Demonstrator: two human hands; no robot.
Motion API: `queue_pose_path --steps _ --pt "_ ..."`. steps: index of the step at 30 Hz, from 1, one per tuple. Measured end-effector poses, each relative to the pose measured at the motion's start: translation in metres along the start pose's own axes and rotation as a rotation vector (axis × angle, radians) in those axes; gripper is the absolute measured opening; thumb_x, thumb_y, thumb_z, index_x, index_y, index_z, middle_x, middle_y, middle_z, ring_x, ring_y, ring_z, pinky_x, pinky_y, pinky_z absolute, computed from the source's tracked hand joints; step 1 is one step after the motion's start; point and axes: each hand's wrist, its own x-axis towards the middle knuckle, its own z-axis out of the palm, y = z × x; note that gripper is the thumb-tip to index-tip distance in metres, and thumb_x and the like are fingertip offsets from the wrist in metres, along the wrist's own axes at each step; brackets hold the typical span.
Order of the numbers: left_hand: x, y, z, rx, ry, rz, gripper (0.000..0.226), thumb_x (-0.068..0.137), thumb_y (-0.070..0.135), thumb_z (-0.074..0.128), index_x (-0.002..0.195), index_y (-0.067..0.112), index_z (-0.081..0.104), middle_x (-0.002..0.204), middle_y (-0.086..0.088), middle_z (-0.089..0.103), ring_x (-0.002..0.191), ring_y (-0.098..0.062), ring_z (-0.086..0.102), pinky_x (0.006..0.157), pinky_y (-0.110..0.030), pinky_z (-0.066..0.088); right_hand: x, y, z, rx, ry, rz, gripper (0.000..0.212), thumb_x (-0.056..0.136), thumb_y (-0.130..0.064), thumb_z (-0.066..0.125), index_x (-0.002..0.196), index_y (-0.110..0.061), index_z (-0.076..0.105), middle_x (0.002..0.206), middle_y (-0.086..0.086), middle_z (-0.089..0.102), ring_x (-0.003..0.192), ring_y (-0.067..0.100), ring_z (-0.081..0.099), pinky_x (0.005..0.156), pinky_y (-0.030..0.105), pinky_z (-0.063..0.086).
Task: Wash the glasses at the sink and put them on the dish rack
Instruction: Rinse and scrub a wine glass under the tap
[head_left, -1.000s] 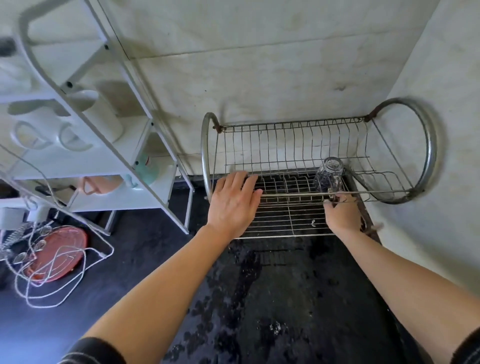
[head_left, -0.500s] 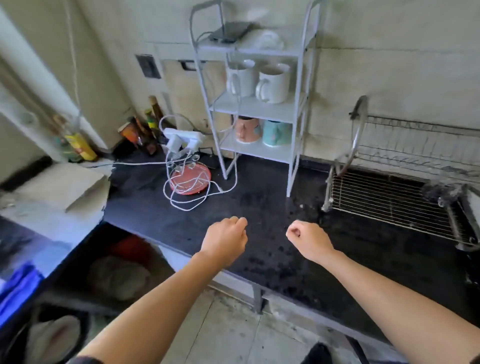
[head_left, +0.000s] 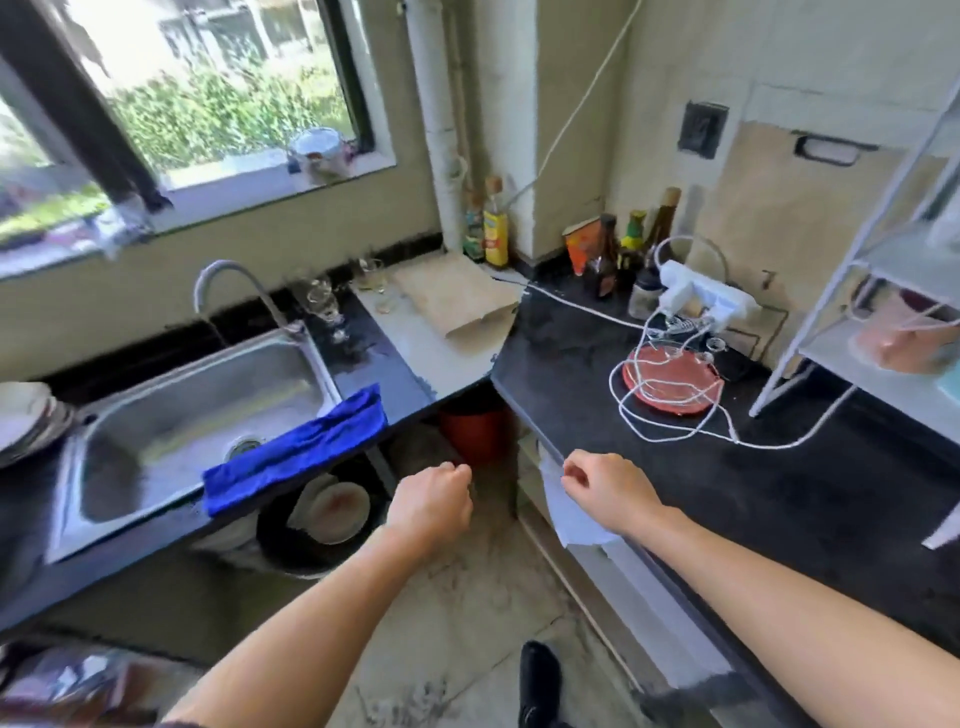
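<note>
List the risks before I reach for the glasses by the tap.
The glasses stand crowded beside the faucet; lifting one could tip a neighbour. The blue cloth hangs over the sink rim and the counter edge, so a forearm may drag it off. The power strip and its white cable lie on the counter to the right; drips from wet glasses might reach them.

Black counter (head_left: 779, 493): blue cloth (head_left: 296, 452), glasses (head_left: 322, 306), red plate (head_left: 670, 376), white cable (head_left: 587, 310).
</note>
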Motion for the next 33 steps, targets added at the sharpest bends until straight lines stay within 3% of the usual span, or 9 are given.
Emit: queue_pose_path --steps 8,12,17,25,33 --pt "0.053 -0.125 -0.010 -0.039 -0.029 -0.334 0.019 0.092 0.026 0.039 0.098 0.016 0.054 0.104 -0.004 0.060 0.101 -0.031 0.060 0.074 -0.037 0.044 0.166 -0.089 0.019 -0.029 -0.129 -0.248 0.026 0.095 -0.038 0.050 0.115 -0.026 0.060 0.092 -0.013 0.064 0.086 0.014 0.059 0.069 0.029 0.045" --pt "0.062 -0.172 -0.016 -0.103 -0.009 -0.464 0.021 0.091 0.030 0.038 0.098 0.015 0.052 0.103 -0.004 0.059 0.101 -0.028 0.058 0.072 -0.035 0.041 0.233 -0.138 0.027 -0.057 -0.179 -0.341 0.028 0.093 -0.037 0.054 0.116 -0.022 0.060 0.100 -0.003 0.069 0.087 0.018 0.062 0.070 0.028 0.045" --pt "0.074 -0.229 -0.011 -0.166 -0.010 -0.605 0.023 0.091 0.029 0.040 0.104 0.016 0.055 0.107 -0.002 0.060 0.102 -0.026 0.058 0.079 -0.036 0.046 0.317 -0.202 0.043 -0.046 -0.215 -0.356 0.035 0.090 -0.039 0.058 0.122 -0.024 0.057 0.097 -0.004 0.067 0.088 0.017 0.062 0.079 0.035 0.054" --pt "0.117 -0.331 0.015 -0.254 -0.032 -0.682 0.025 0.094 0.029 0.041 0.111 0.018 0.056 0.115 -0.002 0.061 0.108 -0.024 0.057 0.086 -0.036 0.046 0.456 -0.288 0.078 0.077 -0.185 -0.143 0.054 0.082 -0.044 0.067 0.130 -0.022 0.051 0.114 0.003 0.066 0.101 0.026 0.062 0.084 0.035 0.051" --pt "0.170 -0.396 0.019 -0.307 -0.049 -0.668 0.029 0.095 0.030 0.041 0.116 0.019 0.057 0.117 -0.002 0.061 0.108 -0.024 0.058 0.083 -0.034 0.045 0.538 -0.328 0.106 0.147 -0.086 0.014 0.082 0.071 -0.047 0.077 0.140 -0.022 0.038 0.131 0.004 0.057 0.115 0.027 0.057 0.086 0.038 0.049"
